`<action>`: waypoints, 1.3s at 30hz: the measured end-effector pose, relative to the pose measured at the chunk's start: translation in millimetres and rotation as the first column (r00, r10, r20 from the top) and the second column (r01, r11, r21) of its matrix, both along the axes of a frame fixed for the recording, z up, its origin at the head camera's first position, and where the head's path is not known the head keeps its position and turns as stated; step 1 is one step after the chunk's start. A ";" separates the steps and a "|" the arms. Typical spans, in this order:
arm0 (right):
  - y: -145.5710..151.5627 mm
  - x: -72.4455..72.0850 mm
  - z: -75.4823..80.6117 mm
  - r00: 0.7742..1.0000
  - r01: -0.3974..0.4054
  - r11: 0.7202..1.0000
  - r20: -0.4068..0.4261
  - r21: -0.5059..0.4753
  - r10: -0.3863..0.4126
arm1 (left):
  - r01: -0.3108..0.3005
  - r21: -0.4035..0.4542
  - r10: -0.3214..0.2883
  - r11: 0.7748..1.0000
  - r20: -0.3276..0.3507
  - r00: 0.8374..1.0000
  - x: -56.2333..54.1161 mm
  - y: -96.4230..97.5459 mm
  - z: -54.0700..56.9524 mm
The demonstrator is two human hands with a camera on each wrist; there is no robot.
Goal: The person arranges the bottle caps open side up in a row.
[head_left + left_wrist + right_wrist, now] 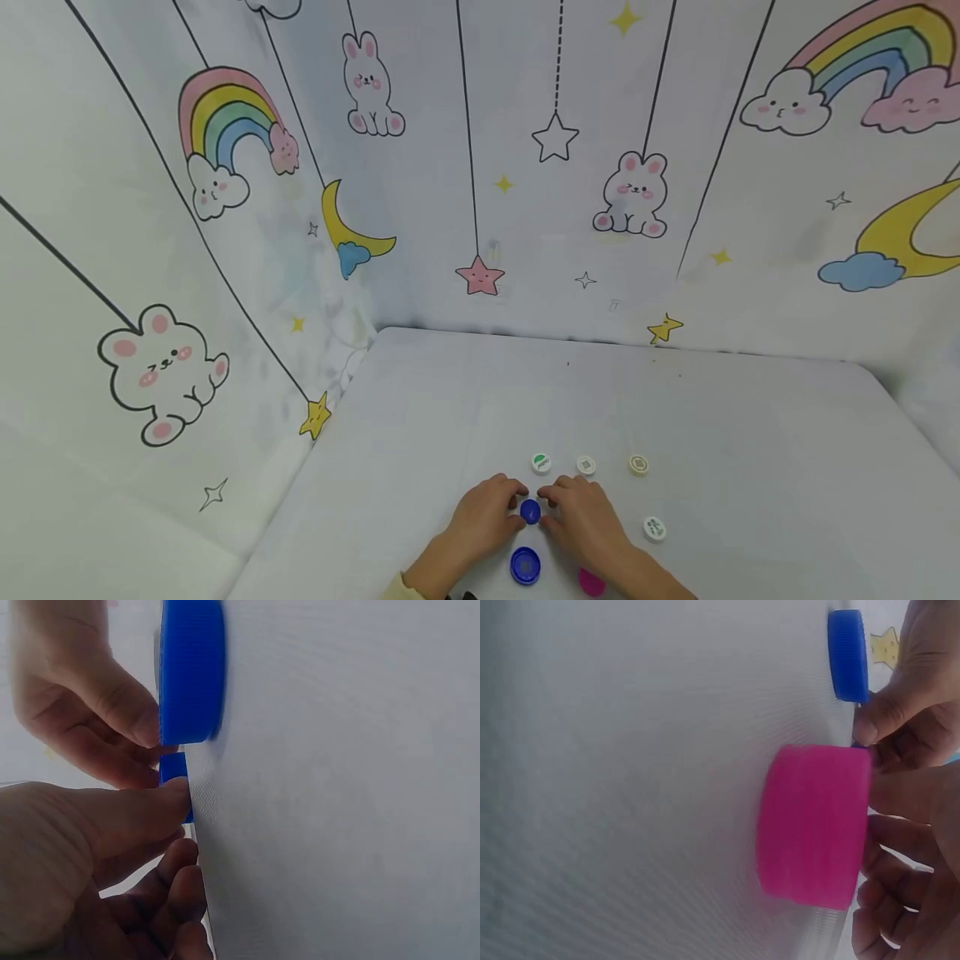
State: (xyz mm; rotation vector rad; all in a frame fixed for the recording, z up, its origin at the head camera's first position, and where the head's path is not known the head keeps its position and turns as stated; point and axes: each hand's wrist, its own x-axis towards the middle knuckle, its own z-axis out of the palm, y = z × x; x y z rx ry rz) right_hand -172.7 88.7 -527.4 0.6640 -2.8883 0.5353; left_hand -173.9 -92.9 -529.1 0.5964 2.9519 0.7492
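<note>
A small blue bottle cap (530,512) lies on the white table between both hands. My left hand (487,515) pinches it from the left with curved fingers, and its thumb overlaps the cap (173,766) in the left wrist view. From the other side my right hand (587,518) has thumb and forefinger right at the cap's edge, its remaining fingers curled beneath the palm. Nearer to me sits a larger blue lid (525,566) with a greyish centre. A magenta cap (592,582) stands beside the right wrist, partly hidden by the forearm; it looms large in the right wrist view.
Beyond the hands lie a white cap with a green print (542,463), a white cap (586,465) and a cream-coloured cap (638,465). Another green-printed white cap (654,529) is right of the right hand. A cartoon-printed backdrop (427,208) rises behind the table (420,400).
</note>
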 end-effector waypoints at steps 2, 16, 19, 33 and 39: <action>-0.3 -1.0 -2.9 1.000 -0.001 1.000 0.000 0.009 0.001 | -0.003 -0.003 0.003 1.000 0.001 1.000 -0.4 0.1 -0.5; -5.0 -3.7 -10.2 1.000 0.019 1.000 0.015 -0.005 -0.018 | 0.009 0.005 -0.009 1.000 -0.024 1.000 -0.7 1.6 0.0; -4.5 -3.1 -8.2 1.000 0.014 1.000 0.007 -0.015 -0.014 | 0.022 0.001 -0.022 1.000 -0.022 1.000 -1.3 2.1 1.0; -6.6 1.8 4.3 1.000 0.013 0.976 0.029 -0.218 -0.007 | 0.031 0.039 -0.028 0.999 -0.068 0.997 -0.3 -2.8 9.6; -6.7 3.8 9.9 1.000 0.012 0.975 0.013 -0.220 -0.009 | 0.022 0.082 -0.019 0.996 -0.040 0.999 -0.1 -2.4 11.8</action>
